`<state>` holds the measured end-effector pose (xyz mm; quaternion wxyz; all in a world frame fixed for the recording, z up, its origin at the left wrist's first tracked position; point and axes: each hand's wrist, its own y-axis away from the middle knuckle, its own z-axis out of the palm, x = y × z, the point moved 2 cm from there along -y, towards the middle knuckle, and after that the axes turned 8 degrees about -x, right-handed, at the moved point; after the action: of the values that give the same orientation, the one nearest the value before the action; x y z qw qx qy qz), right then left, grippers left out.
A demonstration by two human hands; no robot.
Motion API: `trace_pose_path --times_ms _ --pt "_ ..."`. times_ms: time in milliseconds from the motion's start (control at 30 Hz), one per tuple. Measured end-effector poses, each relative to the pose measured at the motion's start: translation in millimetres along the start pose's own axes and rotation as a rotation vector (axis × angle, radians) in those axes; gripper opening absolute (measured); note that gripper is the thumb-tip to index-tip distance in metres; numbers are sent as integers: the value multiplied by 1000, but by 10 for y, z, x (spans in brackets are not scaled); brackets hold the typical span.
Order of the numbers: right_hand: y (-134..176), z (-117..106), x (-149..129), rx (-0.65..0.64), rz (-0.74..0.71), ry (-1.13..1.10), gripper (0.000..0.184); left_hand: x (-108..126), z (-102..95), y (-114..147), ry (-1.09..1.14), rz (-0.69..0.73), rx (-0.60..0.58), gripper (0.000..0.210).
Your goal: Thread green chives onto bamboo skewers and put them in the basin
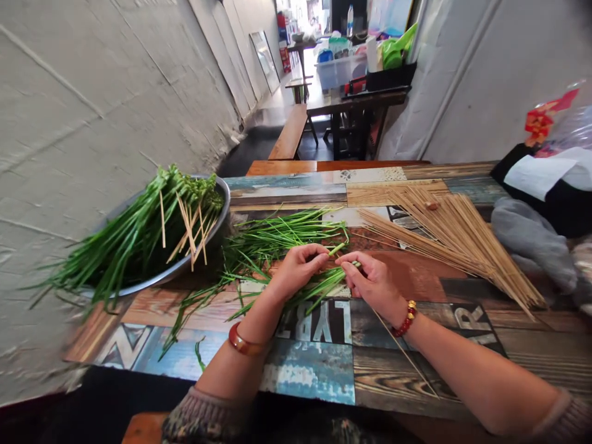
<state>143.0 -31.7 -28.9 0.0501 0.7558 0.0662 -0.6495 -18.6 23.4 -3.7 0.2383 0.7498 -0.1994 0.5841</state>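
Note:
My left hand (300, 266) is closed in a pinch, and the pale green end of a folded garlic chive bunch (337, 249) sticks out past its fingertips. Close beside it, my right hand (372, 285) grips a thin bamboo skewer (406, 353), whose long end slants down toward the table's front edge. The skewer's tip is near the chive end; whether it has pierced it I cannot tell. Loose chives (287, 229) lie beyond and under my hands. To the right is a fanned pile of bamboo skewers (467, 237).
At the left, a metal basin (224, 197) holds long chives and several skewered bunches. A grey plastic bag (531, 240) and a black item with white paper (539, 176) sit at the table's right. Behind stand a bench (289, 132) and another table bearing a plastic bin (340, 73).

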Motion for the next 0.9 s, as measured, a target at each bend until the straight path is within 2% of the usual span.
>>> trace_pose_path --times_ms 200,433,900 --pt "14 -11 -22 -15 30 48 28 47 32 29 16 27 -3 24" --pt "10 -12 -17 -20 36 69 26 38 47 20 12 62 63 22" --pt "12 -13 -2 -30 30 62 26 55 57 26 3 31 10 19"
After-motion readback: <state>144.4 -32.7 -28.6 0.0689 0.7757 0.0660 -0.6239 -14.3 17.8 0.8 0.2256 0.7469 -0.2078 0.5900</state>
